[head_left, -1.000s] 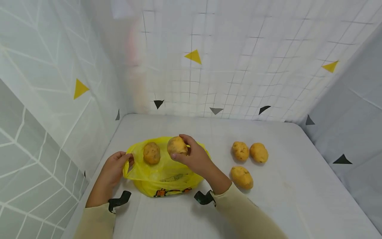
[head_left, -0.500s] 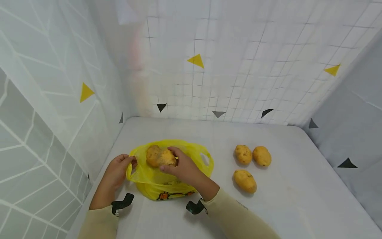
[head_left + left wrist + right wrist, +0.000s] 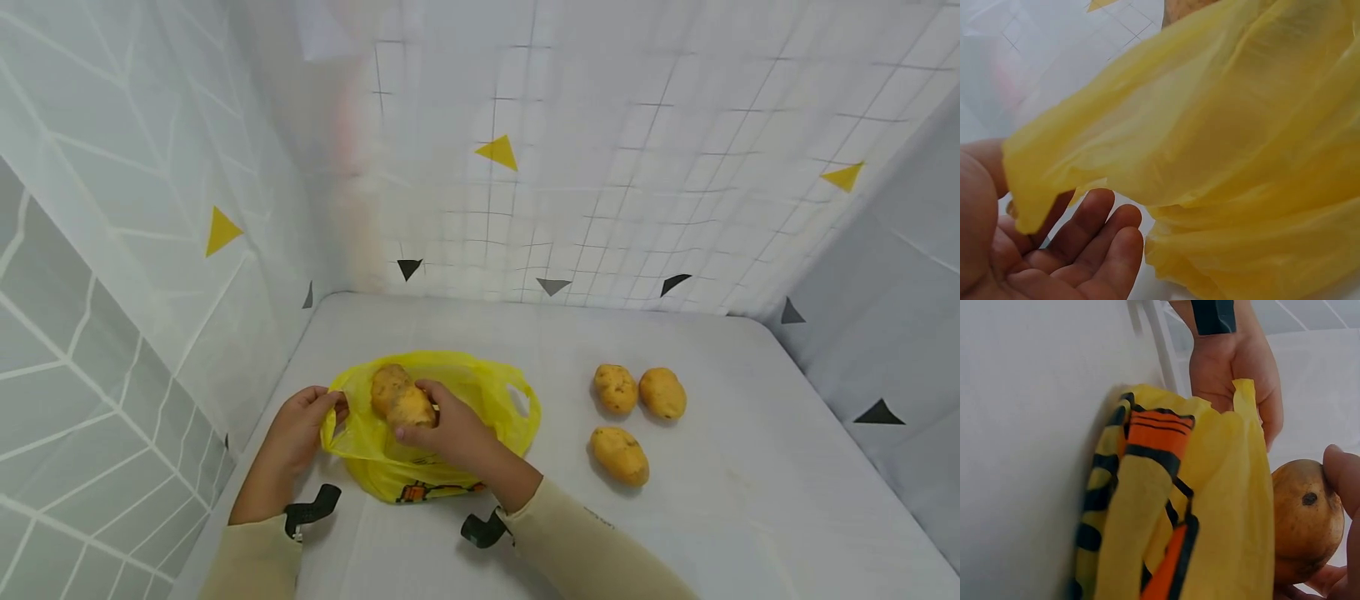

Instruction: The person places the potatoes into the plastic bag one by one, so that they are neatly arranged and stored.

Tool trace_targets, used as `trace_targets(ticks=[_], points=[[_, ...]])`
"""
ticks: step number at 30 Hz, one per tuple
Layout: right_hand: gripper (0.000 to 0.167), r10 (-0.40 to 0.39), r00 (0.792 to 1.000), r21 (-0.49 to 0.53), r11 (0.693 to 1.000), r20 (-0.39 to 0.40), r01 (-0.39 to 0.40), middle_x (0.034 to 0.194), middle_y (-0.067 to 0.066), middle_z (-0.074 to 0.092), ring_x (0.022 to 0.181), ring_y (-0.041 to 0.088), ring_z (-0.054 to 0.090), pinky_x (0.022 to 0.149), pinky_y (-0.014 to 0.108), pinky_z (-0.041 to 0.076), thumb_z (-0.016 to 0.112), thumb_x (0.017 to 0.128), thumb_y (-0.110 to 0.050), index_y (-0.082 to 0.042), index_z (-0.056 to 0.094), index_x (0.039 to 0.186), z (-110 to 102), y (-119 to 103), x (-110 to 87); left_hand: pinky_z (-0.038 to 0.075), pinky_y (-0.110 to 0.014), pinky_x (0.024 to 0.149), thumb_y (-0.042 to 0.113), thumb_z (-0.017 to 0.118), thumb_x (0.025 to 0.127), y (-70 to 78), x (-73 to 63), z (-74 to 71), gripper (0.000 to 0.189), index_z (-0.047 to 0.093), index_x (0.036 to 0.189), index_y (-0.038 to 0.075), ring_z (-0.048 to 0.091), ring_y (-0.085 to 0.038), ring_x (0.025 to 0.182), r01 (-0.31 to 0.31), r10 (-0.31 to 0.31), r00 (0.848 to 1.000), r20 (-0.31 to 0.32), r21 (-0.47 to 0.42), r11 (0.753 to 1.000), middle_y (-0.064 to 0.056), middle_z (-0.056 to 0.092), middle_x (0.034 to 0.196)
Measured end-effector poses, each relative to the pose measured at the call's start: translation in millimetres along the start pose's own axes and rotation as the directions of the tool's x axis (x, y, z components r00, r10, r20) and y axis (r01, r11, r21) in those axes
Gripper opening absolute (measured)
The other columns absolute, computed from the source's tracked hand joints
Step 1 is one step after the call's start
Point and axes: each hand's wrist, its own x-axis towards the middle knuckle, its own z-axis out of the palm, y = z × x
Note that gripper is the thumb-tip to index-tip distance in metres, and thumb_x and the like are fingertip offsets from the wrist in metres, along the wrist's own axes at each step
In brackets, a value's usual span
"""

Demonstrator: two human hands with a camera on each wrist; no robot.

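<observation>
A yellow plastic bag (image 3: 450,367) lies on the table with its mouth spread. At its left edge my left hand (image 3: 300,425) pinches the rim; in the left wrist view the film runs between thumb and fingers. My right hand (image 3: 461,429) grips a potato (image 3: 412,409) over the bag's mouth, thumb on the near side. Behind it, overlapped in the head view, another potato (image 3: 389,384) sits in the bag. From the right wrist, the held potato (image 3: 1307,519) shows a dark spot and is partly hidden by the bag's printed side (image 3: 1210,506).
To the right of the bag, three loose potatoes lie on the white table (image 3: 750,467): two side by side, one left (image 3: 615,388) and one right (image 3: 663,393), and one nearer potato (image 3: 620,456). White patterned sheets (image 3: 600,167) stand around the table.
My right hand has brought its potato left and down, from over the bag's middle to against the other potato. My left hand still pinches the rim.
</observation>
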Motion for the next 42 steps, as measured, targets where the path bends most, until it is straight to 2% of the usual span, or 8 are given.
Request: trace_targets(ticks=[5,12,25,32,42], points=[[0.085,-0.003,1.000,-0.009,1.000,-0.003,0.003,0.139,-0.002,0.058,0.109,0.018,0.063,0.091,0.040,0.058,0.082,0.087,-0.055,-0.030,0.040,0.157,5,2,-0.4,0.056,-0.020,0.094,0.028,0.059,0.108,0.4,0.5,-0.5,0.030,0.054,0.115,0.000,0.064,-0.010,0.104,-0.002,0.002,1.000,0.000,-0.018,1.000,0.000,0.065,0.107],[0.088,0.019,1.000,-0.100,0.995,-0.021,-0.021,0.139,-0.006,0.059,0.109,0.014,0.060,0.093,0.040,0.055,0.081,0.085,-0.060,-0.031,0.040,0.158,13,4,-0.7,0.057,-0.020,0.093,0.027,0.059,0.108,-0.1,1.2,-1.8,0.028,0.053,0.115,0.000,0.065,-0.009,0.102,0.005,-0.004,1.000,0.001,-0.031,1.000,0.001,0.065,0.107],[0.090,-0.009,1.000,-0.114,0.993,-0.015,0.007,0.138,-0.002,0.059,0.107,0.015,0.060,0.091,0.041,0.055,0.081,0.088,-0.055,-0.024,0.037,0.159,22,9,0.0,0.057,-0.020,0.094,0.027,0.060,0.108,0.0,0.2,-0.9,0.027,0.055,0.112,0.001,0.064,-0.010,0.102,0.002,-0.002,1.000,0.009,-0.025,1.000,0.000,0.065,0.106],[0.092,-0.022,0.999,-0.190,0.982,-0.028,0.016,0.139,-0.002,0.060,0.107,0.013,0.061,0.090,0.039,0.056,0.081,0.087,-0.057,-0.023,0.036,0.159,27,12,2.1,0.056,-0.019,0.092,0.029,0.060,0.108,-1.4,-1.5,0.1,0.027,0.057,0.111,0.002,0.063,-0.011,0.103,0.015,-0.015,1.000,0.010,-0.005,1.000,0.000,0.064,0.106],[0.094,-0.018,0.999,-0.276,0.961,-0.034,0.008,0.136,-0.005,0.062,0.105,0.011,0.061,0.089,0.037,0.056,0.079,0.084,-0.064,-0.026,0.037,0.159,35,12,2.0,0.057,-0.020,0.092,0.028,0.060,0.108,-0.1,-1.1,-1.3,0.028,0.057,0.113,0.001,0.066,-0.009,0.101,-0.002,0.002,1.000,0.017,-0.004,1.000,0.001,0.066,0.106]])
